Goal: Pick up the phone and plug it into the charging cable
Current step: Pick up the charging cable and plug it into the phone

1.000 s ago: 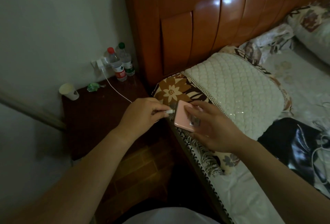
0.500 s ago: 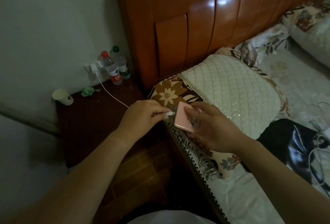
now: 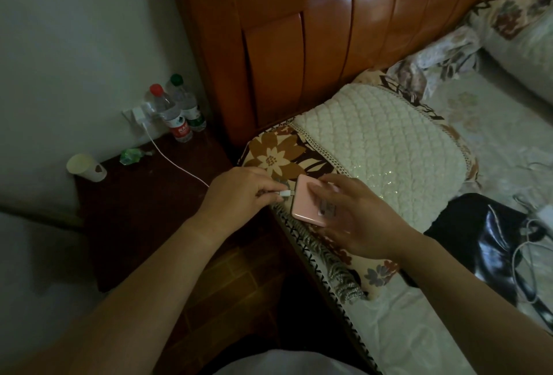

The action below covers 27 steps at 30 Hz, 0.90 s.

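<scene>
A dim bedside scene: two bottles [image 3: 172, 112], one red-capped and one green-capped, stand at the back of a dark nightstand [image 3: 143, 207] in the left of the frame, just beside a white charger [image 3: 138, 112] in a wall socket. One paper cup [image 3: 86, 167] sits at the nightstand's left rear corner, with a crumpled green wrapper [image 3: 131, 155] between it and the bottles. A wooden headboard [image 3: 329, 39] fills the upper centre; below it lie a floral pillow with a white quilted cover [image 3: 380, 147], a black garment [image 3: 490, 231] and a second loose white cord [image 3: 526, 255] at the right edge. One cable [image 3: 176, 162] runs from the charger across the nightstand, nothing lying over it, into the left hand [image 3: 239, 192], whose fingers are pinched on the plug [image 3: 285, 193]. The plug tip points right at the edge of the phone [image 3: 308, 199], just beside it; whether it is seated cannot be told. The single pink phone, back up, sits at centre frame over the pillow's near edge, its long axis running from upper left to lower right. The right hand [image 3: 356, 216] grips it, fingers spread over the back
</scene>
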Available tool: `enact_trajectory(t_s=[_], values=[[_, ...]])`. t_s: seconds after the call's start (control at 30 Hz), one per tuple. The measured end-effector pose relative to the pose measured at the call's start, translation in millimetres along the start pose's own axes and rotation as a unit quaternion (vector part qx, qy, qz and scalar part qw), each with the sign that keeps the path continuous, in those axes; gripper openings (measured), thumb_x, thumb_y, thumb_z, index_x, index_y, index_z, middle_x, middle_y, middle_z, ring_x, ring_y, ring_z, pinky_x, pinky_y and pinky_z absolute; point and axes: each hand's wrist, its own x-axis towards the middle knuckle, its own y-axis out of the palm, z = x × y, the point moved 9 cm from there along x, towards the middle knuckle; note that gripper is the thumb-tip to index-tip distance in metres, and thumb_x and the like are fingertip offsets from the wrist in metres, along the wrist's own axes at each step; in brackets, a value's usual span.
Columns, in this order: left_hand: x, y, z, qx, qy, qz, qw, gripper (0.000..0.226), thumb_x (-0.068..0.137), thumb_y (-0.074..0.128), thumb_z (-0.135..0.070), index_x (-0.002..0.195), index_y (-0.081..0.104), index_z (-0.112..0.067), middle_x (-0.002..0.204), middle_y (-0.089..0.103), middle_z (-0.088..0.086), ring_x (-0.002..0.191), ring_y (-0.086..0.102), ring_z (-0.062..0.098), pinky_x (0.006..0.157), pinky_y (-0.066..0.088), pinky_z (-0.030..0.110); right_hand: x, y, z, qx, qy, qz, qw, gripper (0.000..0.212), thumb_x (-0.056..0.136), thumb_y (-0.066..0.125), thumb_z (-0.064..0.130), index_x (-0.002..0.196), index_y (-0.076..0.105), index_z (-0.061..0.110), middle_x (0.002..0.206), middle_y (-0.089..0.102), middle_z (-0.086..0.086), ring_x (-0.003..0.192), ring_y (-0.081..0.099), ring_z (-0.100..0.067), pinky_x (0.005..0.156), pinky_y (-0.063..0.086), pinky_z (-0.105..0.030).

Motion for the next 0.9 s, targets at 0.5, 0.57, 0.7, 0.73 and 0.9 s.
enact_trajectory(t_s=[0.5, 0.57, 0.7, 0.73, 0.9], values=[[66, 14, 32, -0.146, -0.078, -0.014, 0.986, 0.013, 0.072, 0.075, -0.026, 0.084, 0.073, -0.031, 0.081, 0.065, -0.015, 0.074, 0.058, -0.001, 0.061, 0.043, 0.010, 47, -14, -53, -0.020, -0.009, 0.046, 0.999, 0.073, 0.074, 0.067, 0.033, 0.140, 0.037, 0.021, 0.142, 0.039, -0.011, 0.123, 0.040, -0.029, 0.096, 0.042, -0.044], [75, 16, 35, -0.154, -0.085, -0.020, 0.984, 0.013, 0.073, 0.075, -0.023, 0.084, 0.073, -0.029, 0.083, 0.065, -0.015, 0.075, 0.058, -0.002, 0.063, 0.043, 0.009, 55, -14, -61, -0.018, -0.013, 0.057, 0.998, 0.073, 0.076, 0.066, 0.031, 0.141, 0.035, 0.019, 0.142, 0.037, -0.013, 0.125, 0.038, -0.030, 0.097, 0.042, -0.046], [99, 20, 41, -0.144, -0.091, -0.028, 0.985, 0.012, 0.074, 0.075, -0.020, 0.085, 0.074, -0.024, 0.082, 0.063, -0.017, 0.078, 0.059, 0.001, 0.062, 0.041, 0.008, 74, -15, -78, -0.036, -0.030, 0.082, 0.996, 0.072, 0.080, 0.064, 0.029, 0.142, 0.031, 0.016, 0.144, 0.032, -0.017, 0.127, 0.034, -0.033, 0.099, 0.039, -0.049], [106, 21, 43, -0.141, -0.091, -0.029, 0.985, 0.012, 0.074, 0.075, -0.020, 0.086, 0.074, -0.024, 0.082, 0.063, -0.015, 0.078, 0.059, 0.003, 0.062, 0.041, 0.009, 79, -16, -83, -0.045, -0.035, 0.087, 0.995, 0.072, 0.080, 0.064, 0.029, 0.142, 0.030, 0.016, 0.144, 0.031, -0.018, 0.127, 0.033, -0.034, 0.100, 0.038, -0.049], [140, 30, 44, -0.123, -0.072, -0.015, 0.990, 0.014, 0.075, 0.073, -0.022, 0.090, 0.074, -0.020, 0.086, 0.065, -0.009, 0.080, 0.060, 0.005, 0.068, 0.049, 0.022, 100, -19, -112, -0.075, -0.045, 0.113, 0.990, 0.073, 0.080, 0.062, 0.031, 0.143, 0.029, 0.018, 0.147, 0.026, -0.018, 0.131, 0.027, -0.034, 0.103, 0.033, -0.051]])
